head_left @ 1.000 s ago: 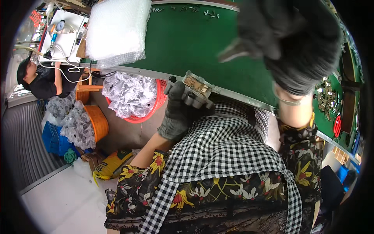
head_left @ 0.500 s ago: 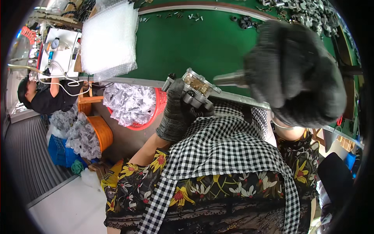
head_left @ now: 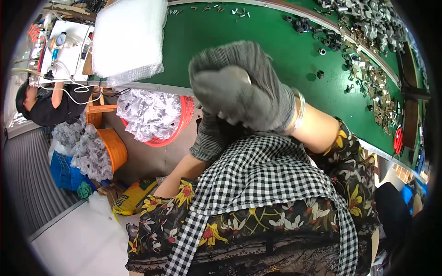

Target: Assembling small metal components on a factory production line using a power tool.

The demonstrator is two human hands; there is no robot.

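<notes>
My right hand (head_left: 244, 87), in a grey knitted glove, is closed in a fist in front of my body. A rounded pale end (head_left: 241, 73) shows at the top of the fist, apparently part of the tapered metal tool seen there half a second ago. Its shaft is hidden now. Below and behind the fist is my left hand (head_left: 209, 138), also gloved; only its cuff and back show. The fingers and the silver metal casting that they gripped a moment earlier are covered by my right hand.
Bubble-wrap sheets (head_left: 129, 41) lie on the green bench (head_left: 202, 37) at the left. Loose black fittings (head_left: 301, 25), brass-coloured parts (head_left: 382, 103) and silver castings (head_left: 368, 20) lie at the right. A red basket (head_left: 186, 115) of clear bags stands below the bench; another person (head_left: 57, 103) sits far left.
My right hand has swung leftward and away from the camera, from the right side to over my left hand. It now covers the casting, and the tool's shaft is out of sight.
</notes>
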